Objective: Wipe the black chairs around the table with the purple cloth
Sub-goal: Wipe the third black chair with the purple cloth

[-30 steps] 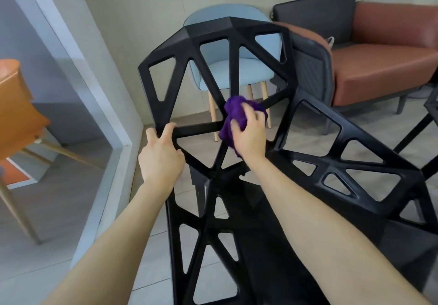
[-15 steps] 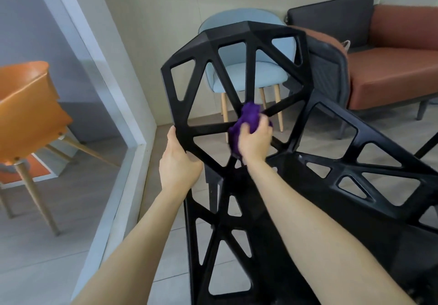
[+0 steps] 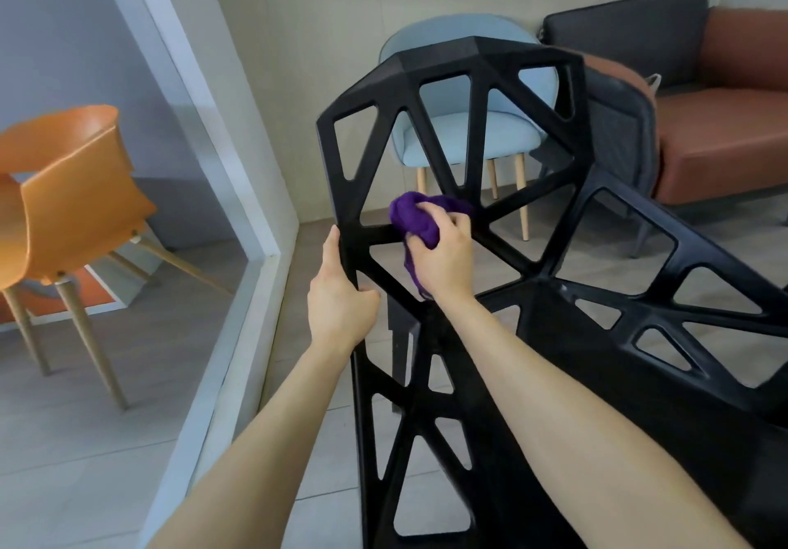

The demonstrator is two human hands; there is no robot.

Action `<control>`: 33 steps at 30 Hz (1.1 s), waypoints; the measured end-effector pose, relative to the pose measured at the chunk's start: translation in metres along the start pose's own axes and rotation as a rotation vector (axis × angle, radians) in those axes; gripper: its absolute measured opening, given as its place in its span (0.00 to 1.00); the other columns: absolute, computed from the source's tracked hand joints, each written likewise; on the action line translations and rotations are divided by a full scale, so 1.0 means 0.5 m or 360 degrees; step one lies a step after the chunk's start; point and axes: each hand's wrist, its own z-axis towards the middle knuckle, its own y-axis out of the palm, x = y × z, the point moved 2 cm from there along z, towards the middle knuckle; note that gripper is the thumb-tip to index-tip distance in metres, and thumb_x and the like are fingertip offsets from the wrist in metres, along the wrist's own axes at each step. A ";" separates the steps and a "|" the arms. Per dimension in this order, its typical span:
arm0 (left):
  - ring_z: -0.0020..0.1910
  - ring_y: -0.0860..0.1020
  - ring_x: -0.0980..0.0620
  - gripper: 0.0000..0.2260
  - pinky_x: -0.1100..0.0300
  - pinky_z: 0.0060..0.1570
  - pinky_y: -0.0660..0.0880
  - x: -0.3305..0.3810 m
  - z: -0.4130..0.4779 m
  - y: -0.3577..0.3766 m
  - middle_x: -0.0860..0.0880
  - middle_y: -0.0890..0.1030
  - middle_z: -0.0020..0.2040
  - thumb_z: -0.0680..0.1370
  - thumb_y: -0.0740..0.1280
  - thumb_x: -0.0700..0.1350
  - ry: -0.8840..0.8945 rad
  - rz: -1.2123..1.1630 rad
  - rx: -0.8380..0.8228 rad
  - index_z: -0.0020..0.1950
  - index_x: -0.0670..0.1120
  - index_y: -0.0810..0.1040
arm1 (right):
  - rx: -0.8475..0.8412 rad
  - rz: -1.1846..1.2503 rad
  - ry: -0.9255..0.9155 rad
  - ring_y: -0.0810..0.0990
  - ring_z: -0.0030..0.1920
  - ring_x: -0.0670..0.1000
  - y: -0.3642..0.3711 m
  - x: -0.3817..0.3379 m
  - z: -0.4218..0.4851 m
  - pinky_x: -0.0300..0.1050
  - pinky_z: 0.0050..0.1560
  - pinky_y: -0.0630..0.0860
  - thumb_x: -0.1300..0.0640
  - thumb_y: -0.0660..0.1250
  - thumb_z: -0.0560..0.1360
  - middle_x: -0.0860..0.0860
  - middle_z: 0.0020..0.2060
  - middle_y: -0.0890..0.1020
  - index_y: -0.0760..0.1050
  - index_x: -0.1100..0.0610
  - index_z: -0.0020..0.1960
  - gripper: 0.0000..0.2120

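A black chair with a geometric open lattice shell fills the middle and right of the head view, its backrest rising in front of me. My left hand grips the left edge strut of the backrest, thumb along the outer rim. My right hand holds a bunched purple cloth and presses it against the horizontal strut where several bars of the backrest meet. Part of the cloth hangs down under my palm.
A glass partition with a white frame runs along the left, an orange chair behind it. A light blue chair stands beyond the black backrest. A brown sofa with a dark cushion sits at the right.
My right hand has slid the cloth leftward along the backrest's horizontal strut toward my left hand. My view has turned left, so the chair appears further right. My left hand keeps its grip.
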 end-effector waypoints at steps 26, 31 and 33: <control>0.46 0.87 0.57 0.42 0.52 0.52 0.85 -0.005 -0.004 -0.007 0.70 0.78 0.53 0.75 0.69 0.31 0.0024 -0.0101 -0.0081 0.83 0.60 0.62 | -0.0611 -0.0093 -0.1019 0.74 0.64 0.46 0.033 -0.154 0.048 0.31 0.64 0.72 0.55 0.74 0.78 0.51 0.66 0.71 0.79 0.49 0.71 0.21; 0.53 0.86 0.58 0.48 0.56 0.56 0.83 0.011 -0.012 -0.013 0.69 0.72 0.62 0.77 0.70 0.31 -0.0074 -0.0092 -0.0156 0.87 0.64 0.52 | 0.0068 -0.0144 -0.0725 0.74 0.60 0.48 -0.003 -0.241 0.294 0.48 0.65 0.80 0.57 0.71 0.79 0.54 0.66 0.71 0.78 0.48 0.71 0.20; 0.52 0.86 0.57 0.48 0.55 0.57 0.84 0.013 -0.013 -0.012 0.71 0.72 0.58 0.77 0.69 0.30 -0.0099 -0.0090 -0.0156 0.87 0.63 0.52 | 0.0093 -0.0147 -0.0727 0.75 0.58 0.47 0.007 -0.266 0.303 0.48 0.64 0.81 0.55 0.69 0.79 0.54 0.66 0.71 0.78 0.48 0.71 0.20</control>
